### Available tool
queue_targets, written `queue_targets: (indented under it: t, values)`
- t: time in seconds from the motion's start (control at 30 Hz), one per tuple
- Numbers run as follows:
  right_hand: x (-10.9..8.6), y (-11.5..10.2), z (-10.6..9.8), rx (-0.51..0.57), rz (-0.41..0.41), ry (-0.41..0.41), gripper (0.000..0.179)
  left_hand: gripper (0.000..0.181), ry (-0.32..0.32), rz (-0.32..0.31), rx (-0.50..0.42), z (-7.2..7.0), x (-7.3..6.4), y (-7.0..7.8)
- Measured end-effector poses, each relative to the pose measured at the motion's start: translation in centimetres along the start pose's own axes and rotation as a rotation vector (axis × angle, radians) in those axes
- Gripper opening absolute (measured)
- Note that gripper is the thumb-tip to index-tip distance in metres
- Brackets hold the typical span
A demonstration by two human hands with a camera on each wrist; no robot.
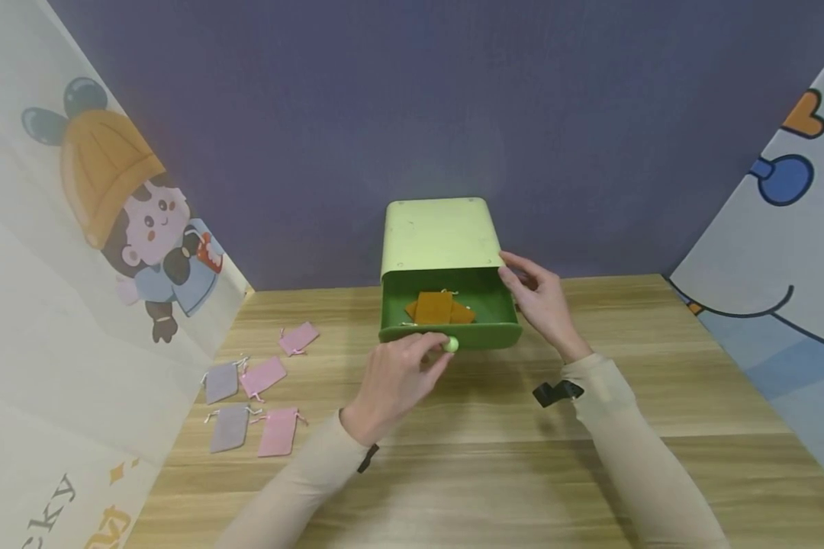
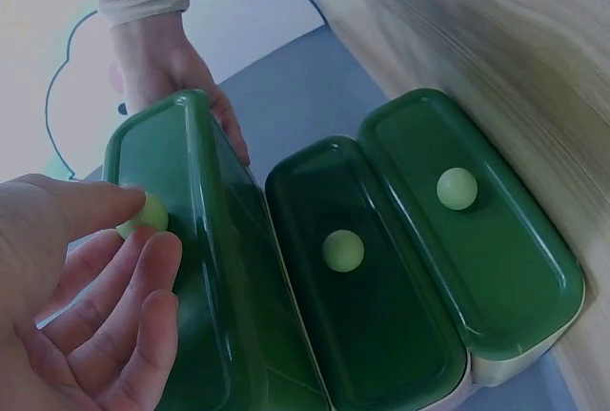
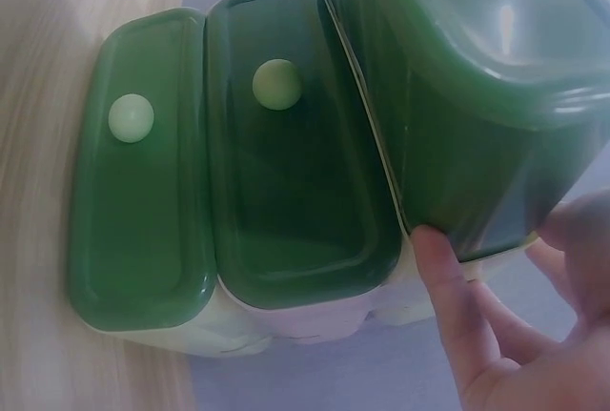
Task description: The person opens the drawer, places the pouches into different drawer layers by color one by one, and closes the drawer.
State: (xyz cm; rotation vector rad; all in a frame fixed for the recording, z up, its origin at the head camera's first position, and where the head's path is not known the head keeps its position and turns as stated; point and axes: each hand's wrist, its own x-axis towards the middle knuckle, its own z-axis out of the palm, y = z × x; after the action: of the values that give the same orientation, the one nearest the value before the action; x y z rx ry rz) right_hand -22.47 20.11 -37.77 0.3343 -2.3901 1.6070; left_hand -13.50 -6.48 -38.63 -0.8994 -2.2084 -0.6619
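Reporter: What lies at far left?
Photographer: Two grey pouches (image 1: 230, 428) and, just beside them, three pink pouches (image 1: 278, 432), flat on the wooden table (image 1: 481, 473)
Reporter: And the left hand (image 1: 393, 381)?
Photographer: Its thumb and finger pinch the round knob (image 1: 451, 345) of a green drawer (image 1: 490, 336), the top one, partway out of a pale cabinet (image 1: 439, 232)
Reporter: Inside?
Photographer: Brown pouches (image 1: 434, 308), one lying across the top
Reporter: And to the right?
Photographer: The right hand (image 1: 541, 301), thumb and fingers apart, touches the cabinet's side near its front edge
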Motion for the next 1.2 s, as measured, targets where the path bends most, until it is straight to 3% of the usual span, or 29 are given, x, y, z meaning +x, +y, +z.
queue_targets:
  t: [0.73,1.2]
  values:
    - [-0.1,-0.3,0.0,0.020,0.001,-0.006,0.048,0.019,-0.029,-0.094,-0.124,-0.3,0.7,-0.3]
    - [-0.2,-0.3,0.0,0.026,0.011,-0.009,0.048,0.018,-0.037,-0.136,-0.122,-0.1,1.2,-0.9]
